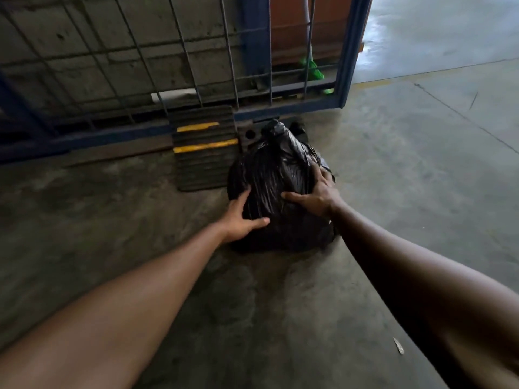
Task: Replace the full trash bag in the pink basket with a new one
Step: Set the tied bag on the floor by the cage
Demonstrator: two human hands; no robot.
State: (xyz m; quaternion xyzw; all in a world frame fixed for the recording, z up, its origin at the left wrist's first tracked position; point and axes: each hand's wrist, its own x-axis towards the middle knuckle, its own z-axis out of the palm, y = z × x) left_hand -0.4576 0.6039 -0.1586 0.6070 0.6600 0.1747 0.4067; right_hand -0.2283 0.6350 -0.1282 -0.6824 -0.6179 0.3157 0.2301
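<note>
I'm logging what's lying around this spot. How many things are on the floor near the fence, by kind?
Black trash bag, tied shut, both hands on it: 1
Black ramp with yellow stripes: 1
Dark block with a hole behind the bag: 1
Small scrap of litter: 1
Total: 4

A black trash bag [280,192] and striped rubber ramp [203,150] sit on the concrete floor [393,178].

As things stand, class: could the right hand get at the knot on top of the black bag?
Probably yes. The right hand already rests on the black bag, and nothing covers the knot beyond it.
</note>
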